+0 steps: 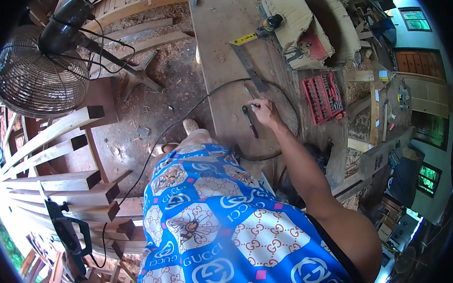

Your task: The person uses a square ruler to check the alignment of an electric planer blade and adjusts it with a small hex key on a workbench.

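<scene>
My right hand [264, 111] reaches over the wooden workbench board [221, 92], its fingers closed around a thin, rod-like tool [248, 92] whose kind I cannot make out. Just below the fingers lies a ratchet wrench [250, 122] with a black head and a red-and-black handle. Beyond the hand, a try square [248, 63] with a yellow stock and a metal blade rests on the board. A dark cable [208, 95] loops across the bench around these tools. To the right sits an open red socket set case [323, 98]. My left hand does not show.
A torn cardboard box [301, 35] stands at the far right of the bench, beside a yellow-and-black tool [272, 23]. A pedestal fan [40, 73] is at the left. Stacked beams [65, 179] jut out below it, with a corded power tool [70, 233] over them. Shavings litter the floor.
</scene>
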Demonstrator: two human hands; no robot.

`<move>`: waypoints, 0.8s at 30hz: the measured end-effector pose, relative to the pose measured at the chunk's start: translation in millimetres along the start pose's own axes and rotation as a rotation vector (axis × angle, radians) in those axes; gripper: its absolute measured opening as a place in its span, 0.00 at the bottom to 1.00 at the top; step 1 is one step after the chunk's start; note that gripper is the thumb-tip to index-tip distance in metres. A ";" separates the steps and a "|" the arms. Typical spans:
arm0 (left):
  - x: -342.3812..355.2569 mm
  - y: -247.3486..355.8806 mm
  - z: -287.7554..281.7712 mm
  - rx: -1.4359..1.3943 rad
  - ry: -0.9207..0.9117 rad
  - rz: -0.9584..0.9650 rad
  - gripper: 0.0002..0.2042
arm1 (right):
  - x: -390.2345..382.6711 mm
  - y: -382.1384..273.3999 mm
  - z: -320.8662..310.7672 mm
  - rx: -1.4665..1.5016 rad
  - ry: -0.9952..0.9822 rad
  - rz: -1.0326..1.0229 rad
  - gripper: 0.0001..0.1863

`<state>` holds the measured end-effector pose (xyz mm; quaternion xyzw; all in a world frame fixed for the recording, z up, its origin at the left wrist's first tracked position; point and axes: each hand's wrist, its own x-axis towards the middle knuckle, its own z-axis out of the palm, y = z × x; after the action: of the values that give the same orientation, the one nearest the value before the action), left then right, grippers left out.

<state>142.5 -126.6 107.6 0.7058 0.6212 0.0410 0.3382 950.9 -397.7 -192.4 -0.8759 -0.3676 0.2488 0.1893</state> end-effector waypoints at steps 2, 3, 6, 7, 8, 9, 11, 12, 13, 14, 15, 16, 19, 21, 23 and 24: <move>-0.8 -1.2 -3.5 0.000 -0.006 0.004 0.25 | -1.2 1.1 -2.4 0.045 -0.018 -0.016 0.13; -1.9 -1.5 -3.8 0.001 -0.009 0.006 0.25 | -1.4 1.3 -2.6 0.118 -0.039 0.046 0.12; -4.8 -1.9 -5.0 0.001 -0.009 0.007 0.25 | -5.3 0.3 2.4 0.254 -0.033 0.105 0.11; -6.4 -2.0 -4.2 -0.003 -0.003 0.005 0.25 | -3.6 0.9 5.7 0.321 -0.002 0.089 0.11; -7.3 -1.4 -5.0 -0.004 -0.003 0.006 0.25 | -5.1 0.5 7.4 0.318 -0.011 0.096 0.11; -9.3 -1.0 -5.6 -0.004 0.000 0.004 0.25 | -5.1 0.9 10.2 0.321 -0.008 0.112 0.11; -11.8 0.0 -6.8 -0.003 0.000 -0.001 0.25 | -6.1 0.5 13.5 0.327 -0.006 0.129 0.11; -13.5 0.4 -6.8 0.007 0.005 -0.002 0.25 | -5.9 0.3 14.7 0.301 -0.003 0.134 0.11; -15.0 0.9 -8.3 0.008 0.002 -0.005 0.25 | -7.2 -1.4 14.8 0.263 -0.012 0.173 0.11; -16.3 0.8 -7.9 0.005 0.005 -0.004 0.26 | -5.6 -2.4 15.6 0.277 0.000 0.132 0.11; -16.6 1.7 -10.5 0.001 -0.001 -0.006 0.26 | -6.6 -4.9 14.8 0.202 0.004 0.157 0.11; -16.4 1.4 -10.6 0.003 -0.002 -0.004 0.26 | -6.4 -7.0 14.6 0.127 0.011 0.181 0.11; -16.3 2.5 -15.0 0.004 0.003 0.002 0.26 | -5.9 -14.8 12.2 0.014 0.012 0.101 0.11; -18.6 2.3 -15.4 0.003 0.006 -0.004 0.26 | -4.6 -19.0 10.4 -0.041 0.035 0.022 0.10; -20.2 2.6 -16.8 -0.001 0.009 -0.003 0.26 | -4.6 -22.3 8.9 -0.101 0.052 -0.048 0.09; -21.4 2.9 -17.4 -0.002 0.008 -0.005 0.26 | -4.3 -23.4 8.5 -0.130 0.046 -0.073 0.09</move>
<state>131.8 -138.5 130.2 0.7038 0.6242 0.0434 0.3364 930.5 -384.1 -185.9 -0.8779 -0.4103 0.1969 0.1492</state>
